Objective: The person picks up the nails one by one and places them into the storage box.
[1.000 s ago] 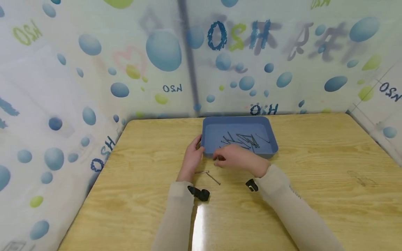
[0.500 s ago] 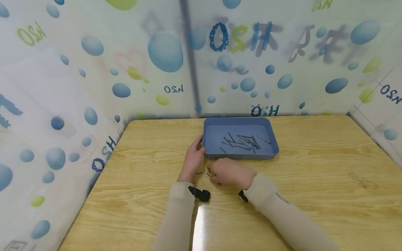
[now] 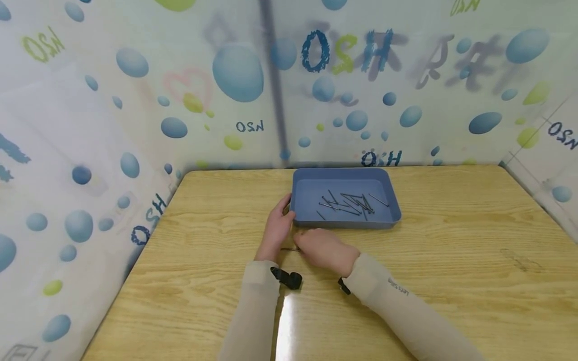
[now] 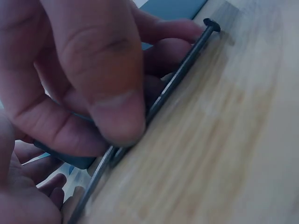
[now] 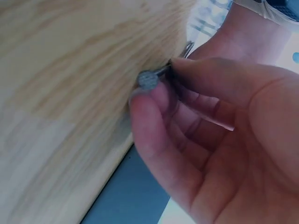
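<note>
My right hand (image 3: 322, 249) pinches a nail (image 4: 184, 63) between thumb and fingers, low over the table in front of the tray. The flat nail head (image 5: 148, 80) points at the camera in the right wrist view. A second nail shaft (image 4: 93, 184) runs from beneath the thumb toward the lower left in the left wrist view; its far end is hidden. My left hand (image 3: 276, 228) rests against the near left corner of the blue tray (image 3: 345, 225), thumb at the front and fingers along the side. Several nails (image 3: 356, 203) lie scattered inside the tray.
The wooden table (image 3: 217, 225) reaches back to a patterned wall sheet (image 3: 343, 115) just behind the tray. Small black cameras sit at both wrists, the left camera (image 3: 289, 279) close above the tabletop.
My right hand has come down and left from the tray's front edge to the nails on the table and now pinches one. The left hand and tray have hardly moved.
</note>
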A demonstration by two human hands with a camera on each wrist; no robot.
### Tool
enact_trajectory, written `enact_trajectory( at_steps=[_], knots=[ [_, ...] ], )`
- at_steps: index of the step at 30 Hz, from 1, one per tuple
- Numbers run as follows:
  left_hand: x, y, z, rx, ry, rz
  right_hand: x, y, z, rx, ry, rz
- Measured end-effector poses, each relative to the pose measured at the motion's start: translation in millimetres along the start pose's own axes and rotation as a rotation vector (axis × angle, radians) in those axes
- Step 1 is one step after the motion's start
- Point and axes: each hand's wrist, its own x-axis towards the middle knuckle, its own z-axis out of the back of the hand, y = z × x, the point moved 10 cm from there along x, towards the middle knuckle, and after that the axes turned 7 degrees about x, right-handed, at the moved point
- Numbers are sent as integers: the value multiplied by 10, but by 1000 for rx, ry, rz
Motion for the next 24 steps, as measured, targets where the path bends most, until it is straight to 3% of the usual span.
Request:
enact_trajectory(
  at_steps=[7,15,24],
  knots=[
    [6,-1,2,14,-1,-4,-34,-28,10,26,19,-23],
    [12,-26,11,34,-23,-8,-94,-224,19,52,79,-138],
    [-7,-28,-2,19,-9,7,-116,-264,53,87,85,-156]
  ],
)
